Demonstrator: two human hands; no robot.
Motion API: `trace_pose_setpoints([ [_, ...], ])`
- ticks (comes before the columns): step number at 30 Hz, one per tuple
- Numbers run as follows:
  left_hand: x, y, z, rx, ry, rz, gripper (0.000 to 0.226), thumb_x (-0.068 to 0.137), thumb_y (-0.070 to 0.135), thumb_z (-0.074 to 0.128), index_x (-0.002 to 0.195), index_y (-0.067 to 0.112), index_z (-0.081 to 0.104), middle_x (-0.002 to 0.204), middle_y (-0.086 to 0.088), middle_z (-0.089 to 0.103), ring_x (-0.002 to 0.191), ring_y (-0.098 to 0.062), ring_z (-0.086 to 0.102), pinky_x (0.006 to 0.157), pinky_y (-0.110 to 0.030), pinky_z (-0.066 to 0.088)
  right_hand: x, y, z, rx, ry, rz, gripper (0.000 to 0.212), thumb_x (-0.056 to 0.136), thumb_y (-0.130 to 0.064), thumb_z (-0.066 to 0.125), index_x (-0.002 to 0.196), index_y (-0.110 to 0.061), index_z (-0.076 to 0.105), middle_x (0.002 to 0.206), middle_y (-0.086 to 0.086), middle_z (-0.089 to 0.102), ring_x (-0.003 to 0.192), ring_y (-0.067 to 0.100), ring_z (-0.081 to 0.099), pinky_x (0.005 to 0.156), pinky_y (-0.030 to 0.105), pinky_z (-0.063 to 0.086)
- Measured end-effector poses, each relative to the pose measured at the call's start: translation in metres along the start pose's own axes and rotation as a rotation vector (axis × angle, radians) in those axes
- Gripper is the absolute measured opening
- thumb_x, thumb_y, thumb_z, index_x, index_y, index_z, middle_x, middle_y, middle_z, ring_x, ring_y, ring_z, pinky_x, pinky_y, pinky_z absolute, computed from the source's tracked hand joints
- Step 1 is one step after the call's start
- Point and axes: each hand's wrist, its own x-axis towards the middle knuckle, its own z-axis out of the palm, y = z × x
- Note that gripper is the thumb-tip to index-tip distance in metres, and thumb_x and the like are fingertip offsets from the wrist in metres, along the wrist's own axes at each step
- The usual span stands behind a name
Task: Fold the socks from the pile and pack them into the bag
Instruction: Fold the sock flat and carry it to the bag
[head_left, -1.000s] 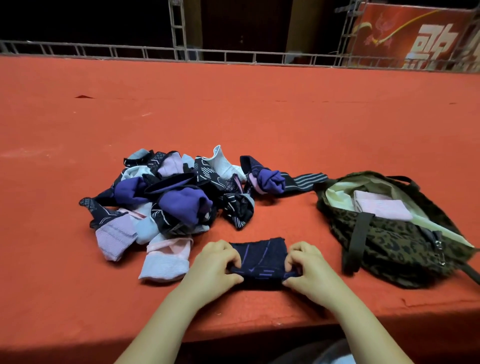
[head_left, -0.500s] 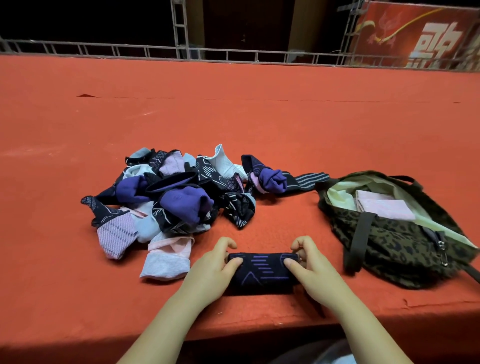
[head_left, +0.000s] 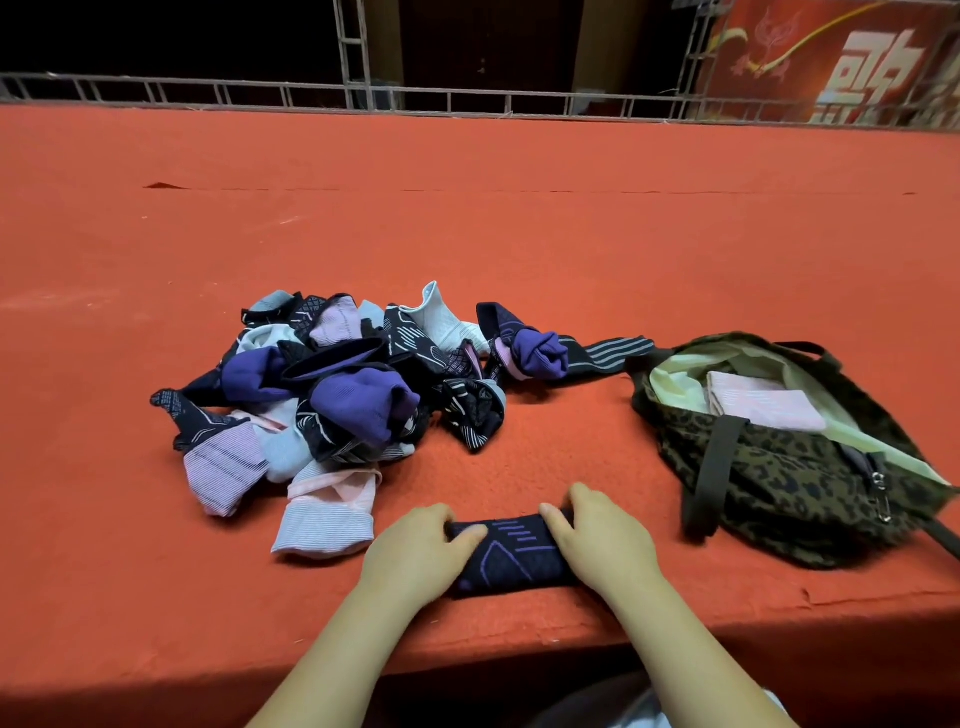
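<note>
Navy folded sock (head_left: 511, 553) between both gripping hands (head_left: 511, 545) — sock pile (head_left: 332, 395) left, open bag (head_left: 789, 467) right.

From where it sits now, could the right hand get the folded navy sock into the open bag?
Probably yes: the right hand grips the navy sock, the leopard-print bag gapes open beside it, and only bare orange cloth lies between.

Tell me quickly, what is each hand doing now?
Left hand: grips the left end of the folded dark sock.
Right hand: grips the right end of the same sock.
</note>
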Motion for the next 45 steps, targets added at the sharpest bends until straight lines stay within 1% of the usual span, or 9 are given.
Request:
trace_pose_setpoints([
  [8,0.007,0.013,-0.005,-0.092,-0.268,0.015,0.031,0.077,0.053,0.063,0.085,0.024,0.056,0.086,0.007,0.063,0.079,-0.012,0.059,0.066,-0.028,0.042,-0.006,0.013,-0.003,0.123,-0.053,-0.061,0.046,0.090,-0.058,0.043,0.066,-0.019,0.041,0.077,-0.004,0.052,0.078,0.019,0.052,0.069,0.034,0.037],
  [12,0.014,0.041,0.005,-0.541,-0.183,0.011,0.022,0.083,0.038,0.066,0.090,0.020,0.054,0.086,0.001,0.066,0.075,-0.016,0.063,0.069,-0.039,0.055,-0.005,0.026,-0.024,0.529,0.000,0.044,0.036,0.092,-0.048,0.048,0.079,-0.015,0.052,0.078,-0.003,0.060,0.077,0.018,0.056,0.071,0.033,0.040],
  [16,0.034,0.099,0.015,-0.699,-0.052,0.116,0.029,0.082,0.039,0.067,0.102,0.027,0.049,0.097,0.002,0.064,0.077,-0.011,0.061,0.051,-0.021,0.050,0.002,0.058,-0.061,0.857,0.128,0.034,0.012,0.093,-0.027,0.057,0.099,-0.022,0.047,0.092,-0.002,0.061,0.081,0.006,0.059,0.070,0.015,0.042],
  [20,0.065,0.171,0.021,-0.783,-0.111,0.208,0.030,0.088,0.024,0.060,0.115,0.030,0.047,0.103,0.003,0.059,0.077,-0.013,0.057,0.064,-0.025,0.046,0.012,0.109,-0.113,1.115,0.213,0.049,0.045,0.087,-0.008,0.064,0.121,-0.022,0.038,0.105,0.000,0.059,0.085,0.012,0.062,0.063,0.029,0.049],
  [26,0.121,0.278,0.037,-0.923,-0.322,0.250,0.030,0.089,0.007,0.053,0.109,0.029,0.052,0.101,0.003,0.056,0.084,-0.014,0.057,0.072,-0.036,0.054,0.071,0.186,-0.156,1.063,0.479,0.194,0.033,0.084,-0.007,0.063,0.107,-0.017,0.041,0.107,0.004,0.051,0.089,0.018,0.059,0.072,0.040,0.057],
  [32,0.201,0.320,0.070,-0.670,-0.388,0.196,0.045,0.084,0.008,0.058,0.127,0.020,0.051,0.109,-0.006,0.059,0.100,-0.027,0.062,0.088,-0.047,0.053,0.135,0.231,-0.153,0.793,0.412,0.257,0.027,0.080,-0.014,0.065,0.096,-0.024,0.045,0.101,0.003,0.058,0.091,0.025,0.061,0.085,0.049,0.051],
  [38,0.241,0.343,0.084,-0.315,-0.229,0.321,0.060,0.087,0.010,0.054,0.143,0.019,0.035,0.138,-0.005,0.049,0.112,-0.021,0.054,0.084,-0.027,0.043,0.158,0.246,-0.152,0.551,0.315,0.256,0.026,0.080,-0.017,0.061,0.103,-0.019,0.049,0.105,0.002,0.059,0.093,0.022,0.056,0.075,0.034,0.043],
  [42,0.249,0.337,0.099,-0.190,-0.161,0.321,0.070,0.086,0.021,0.055,0.148,0.024,0.023,0.147,0.000,0.040,0.129,-0.022,0.045,0.102,-0.038,0.041,0.156,0.244,-0.152,0.031,0.449,0.013,0.034,0.085,-0.016,0.055,0.118,-0.009,0.056,0.118,0.009,0.055,0.109,0.029,0.051,0.093,0.039,0.041],
  [45,0.251,0.334,0.100,-0.234,-0.143,0.305,0.071,0.087,0.022,0.056,0.149,0.022,0.022,0.147,-0.001,0.041,0.126,-0.019,0.046,0.100,-0.033,0.041,0.163,0.239,-0.144,-0.074,0.242,-0.210,0.031,0.094,-0.022,0.044,0.117,-0.008,0.060,0.124,0.006,0.058,0.119,0.025,0.048,0.102,0.033,0.035],
])
